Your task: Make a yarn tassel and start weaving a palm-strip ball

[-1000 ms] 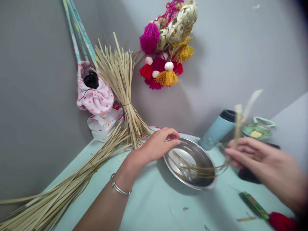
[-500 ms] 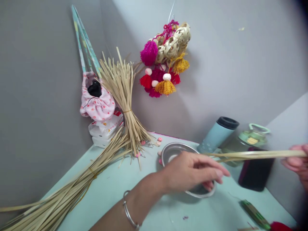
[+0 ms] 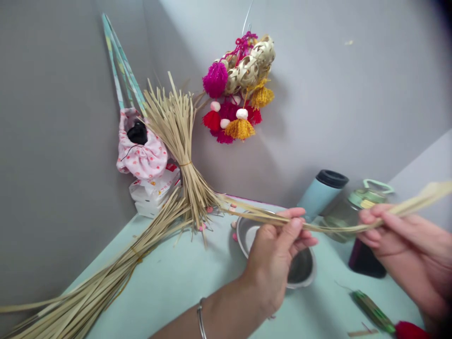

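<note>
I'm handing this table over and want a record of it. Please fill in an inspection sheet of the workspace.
Surface: pale green table, pushed up to the walls.
Things in hand: a few long pale strips, running above a metal bowl.
Clutter: two tied bundles of strips, one upright, one lying; pink beads; white box; blue tumbler; green-lidded bottle; dark phone-like object; green-and-red item.
Hands: left and right both grip the strips; right slightly blurred.
Cables: nothing seen.
Surroundings: grey walls, woven tasselled ornament hanging, pink pouch with straps.
</note>
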`<state>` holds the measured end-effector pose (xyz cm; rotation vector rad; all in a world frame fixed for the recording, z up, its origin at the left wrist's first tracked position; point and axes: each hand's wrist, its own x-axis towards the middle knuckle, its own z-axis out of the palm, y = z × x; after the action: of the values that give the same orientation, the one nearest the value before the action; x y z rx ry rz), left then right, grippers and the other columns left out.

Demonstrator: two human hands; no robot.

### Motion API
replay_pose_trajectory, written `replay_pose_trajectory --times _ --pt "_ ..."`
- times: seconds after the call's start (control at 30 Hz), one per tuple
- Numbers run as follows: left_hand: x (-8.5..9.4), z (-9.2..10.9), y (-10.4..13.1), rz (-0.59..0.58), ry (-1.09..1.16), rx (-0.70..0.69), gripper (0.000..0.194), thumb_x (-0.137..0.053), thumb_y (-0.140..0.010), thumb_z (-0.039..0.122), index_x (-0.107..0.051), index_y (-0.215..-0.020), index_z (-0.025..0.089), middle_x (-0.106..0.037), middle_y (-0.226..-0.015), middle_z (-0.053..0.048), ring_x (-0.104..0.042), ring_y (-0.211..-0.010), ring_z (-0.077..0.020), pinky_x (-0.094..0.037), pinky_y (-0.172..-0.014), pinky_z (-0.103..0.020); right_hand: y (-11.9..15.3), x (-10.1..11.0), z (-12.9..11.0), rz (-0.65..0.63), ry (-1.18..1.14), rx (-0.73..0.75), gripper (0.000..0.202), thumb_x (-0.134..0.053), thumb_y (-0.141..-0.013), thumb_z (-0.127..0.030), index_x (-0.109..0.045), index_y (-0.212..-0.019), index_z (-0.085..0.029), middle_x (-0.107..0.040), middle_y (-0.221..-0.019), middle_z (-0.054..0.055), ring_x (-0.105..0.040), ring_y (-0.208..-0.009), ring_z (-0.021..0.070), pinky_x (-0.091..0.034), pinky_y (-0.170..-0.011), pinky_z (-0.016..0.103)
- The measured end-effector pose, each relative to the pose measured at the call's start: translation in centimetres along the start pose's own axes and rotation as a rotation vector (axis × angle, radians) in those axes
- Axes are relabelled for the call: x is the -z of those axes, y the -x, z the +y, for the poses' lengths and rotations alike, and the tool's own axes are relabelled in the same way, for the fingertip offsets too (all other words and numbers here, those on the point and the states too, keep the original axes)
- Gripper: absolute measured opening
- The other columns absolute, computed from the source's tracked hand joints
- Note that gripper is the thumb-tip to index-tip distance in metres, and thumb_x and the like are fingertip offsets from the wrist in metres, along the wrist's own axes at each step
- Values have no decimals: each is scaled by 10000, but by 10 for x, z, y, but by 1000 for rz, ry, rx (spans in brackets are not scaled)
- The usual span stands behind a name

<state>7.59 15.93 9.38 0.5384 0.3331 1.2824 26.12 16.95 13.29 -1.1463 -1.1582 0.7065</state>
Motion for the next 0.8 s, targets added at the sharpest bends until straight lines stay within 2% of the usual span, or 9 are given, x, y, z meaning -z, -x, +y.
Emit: replay_pose_trajectory --times 0.1,0.2,0.3,0.4,0.5,0.6,0.7,0.8 --pt "10 19 -9 -30 -274 -136 238 -624 -849 385 -709 -889 166 -639 -861 -42 -592 -780 -139 -507 -866 -326 0 -10 9 -135 -169 -252 187 -757 -685 -342 -677 -771 -196 -602 -767 35 -519 -555 112 -522 -446 183" --pt "25 47 -18 -56 -645 -255 245 -597 -868 405 -715 -845 192 -688 -913 -31 -610 -904 -169 -474 -916 -321 -5 -14 22 -174 -196 -373 189 -730 -731 -352 -721 -852 -207 -669 -904 66 -630 -693 159 -604 -608 218" --pt "36 76 -22 -168 -820 -237 266 -571 -881 400 -718 -888 178 -707 -948 -36 -624 -917 -172 -484 -870 -300 -13 -11 34 -29 -125 -317 220 -702 -763 -365 -717 -916 -209 -698 -1050 93 -663 -993 239 -604 -812 283" --pt "46 92 -23 -248 -1085 -130 249 -584 -863 390 -728 -897 189 -706 -924 -20 -623 -867 -165 -481 -782 -266 -19 -3 38 181 -26 -164 208 -720 -751 -327 -696 -925 -215 -702 -1070 78 -637 -1100 239 -573 -870 265" --pt "59 91 -27 -365 -1364 -37 228 -584 -850 371 -724 -845 190 -681 -797 -2 -594 -760 -156 -448 -701 -259 -20 3 34 243 26 -53 168 -689 -775 -283 -693 -927 -212 -694 -1079 67 -634 -1108 217 -548 -903 259" --pt "70 79 -32 -419 -1595 -47 276 -562 -846 365 -657 -659 186 -579 -611 13 -511 -606 -138 -388 -614 -264 -18 5 27 238 57 20 133 -669 -789 -263 -699 -902 -202 -693 -1053 61 -637 -1092 204 -521 -942 273" --pt "70 65 -32 -458 -1665 -66 302 -543 -837 336 -555 -567 203 -504 -538 17 -448 -516 -132 -338 -545 -267 -13 3 21 199 87 80 139 -670 -792 -260 -702 -910 -195 -703 -997 57 -656 -1025 193 -503 -963 293" --pt "61 54 -27 -509 -1668 -22 282 -539 -823 276 -480 -555 212 -478 -520 19 -427 -478 -134 -311 -510 -270 -7 0 15 168 101 143 144 -671 -790 -240 -706 -923 -197 -710 -934 49 -673 -904 172 -503 -953 309"
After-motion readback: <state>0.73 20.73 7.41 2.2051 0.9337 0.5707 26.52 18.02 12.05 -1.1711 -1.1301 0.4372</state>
